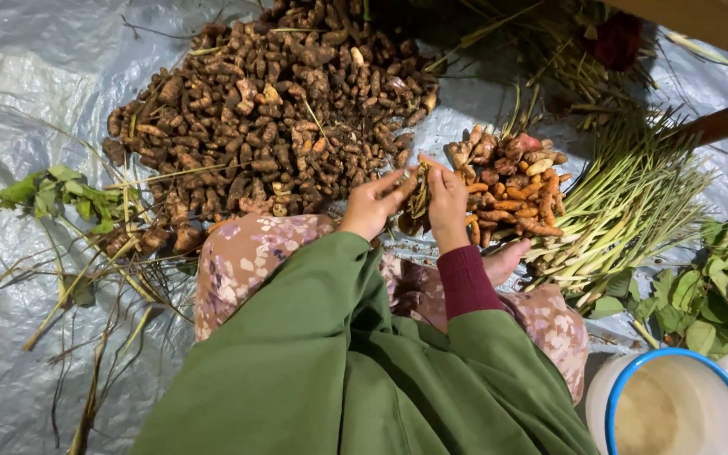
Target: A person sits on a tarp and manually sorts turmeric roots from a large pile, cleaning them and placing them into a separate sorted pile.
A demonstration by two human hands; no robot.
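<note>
Green cloth, smooth and heavy, drapes the lap nearest the camera; a maroon cuff [465,282] of ribbed knit shows at the right wrist, and floral pink fabric [246,253] covers the knees. A white bucket [612,396] with a blue rim sits at lower right, holding pale liquid.

Left hand [372,206] and right hand [448,202] meet just past the knees. Both are curled shut around one knobbly root clump [419,198], brown-skinned with stringy rootlets, held between the two hands above the sheet.

Just right of the hands: small pile [511,181] of cleaner roots, orange to pink, finger-shaped and smooth. Beyond it, a bundle of thin stalks [625,211], pale green, fibrous, fanned out. Broad matte leaves [718,295] lie at far right.

Left of the hands: leafy sprigs [61,194] and dry yellowed stems scattered about.

Farthest: large heap [271,109] of raw roots, dark brown, earthy, stubby and lumpy. All rests on a grey plastic sheet [18,101], crinkled and glossy, spread on the floor.
</note>
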